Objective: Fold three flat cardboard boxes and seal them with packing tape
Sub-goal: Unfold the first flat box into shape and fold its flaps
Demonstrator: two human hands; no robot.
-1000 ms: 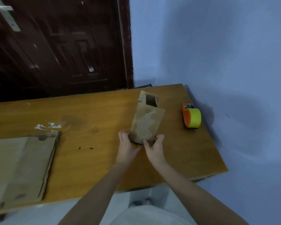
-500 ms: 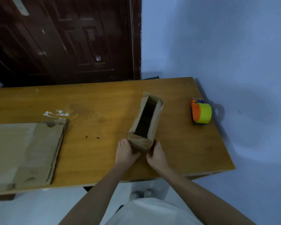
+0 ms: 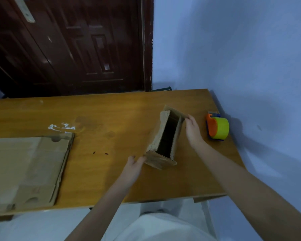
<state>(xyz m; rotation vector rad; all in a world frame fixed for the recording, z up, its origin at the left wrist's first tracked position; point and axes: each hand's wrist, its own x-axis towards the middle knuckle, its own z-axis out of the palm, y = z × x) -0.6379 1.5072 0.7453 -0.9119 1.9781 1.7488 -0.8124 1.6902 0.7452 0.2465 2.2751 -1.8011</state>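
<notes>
From the head view, the hands are moving apart: the right hand (image 3: 192,130) is now touching the far end of the box (image 3: 165,138) with loose fingers, the left hand (image 3: 135,164) touching its near corner. The box is standing open on the table (image 3: 111,119), ready for folding flaps

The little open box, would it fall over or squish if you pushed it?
The box looks narrow and hollow with its top open, so a sideways push would probably tip or slide it. Its thin cardboard walls likely bend under a squeeze. The left hand and right hand touch opposite ends.
</notes>
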